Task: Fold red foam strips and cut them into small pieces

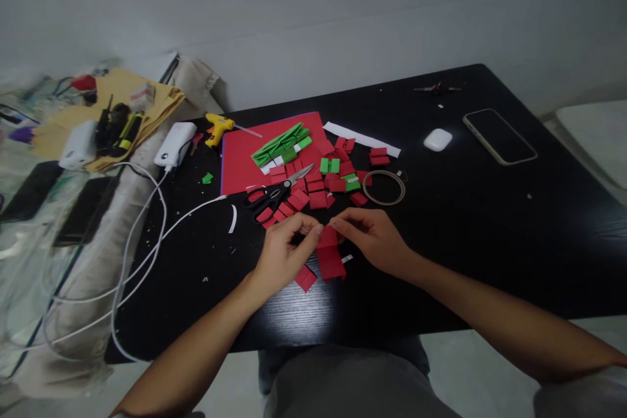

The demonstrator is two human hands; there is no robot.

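Observation:
My left hand [285,249] and my right hand [373,240] meet over the black table [490,241], both pinching a chain of folded red paper pieces [329,255] that hangs down between them. Another red folded piece [305,277] lies just under my left hand. Beyond my fingers lie several loose red folded squares [313,191], a few green ones [330,165] and black-handled scissors [277,194].
A red paper sheet [240,157] carries green folded strips [281,144]. A tape ring [383,187], white earbud case [437,140] and phone [499,136] lie to the right. At left sit a yellow glue gun [219,128], a white power bank [175,144] and looping cables [142,235].

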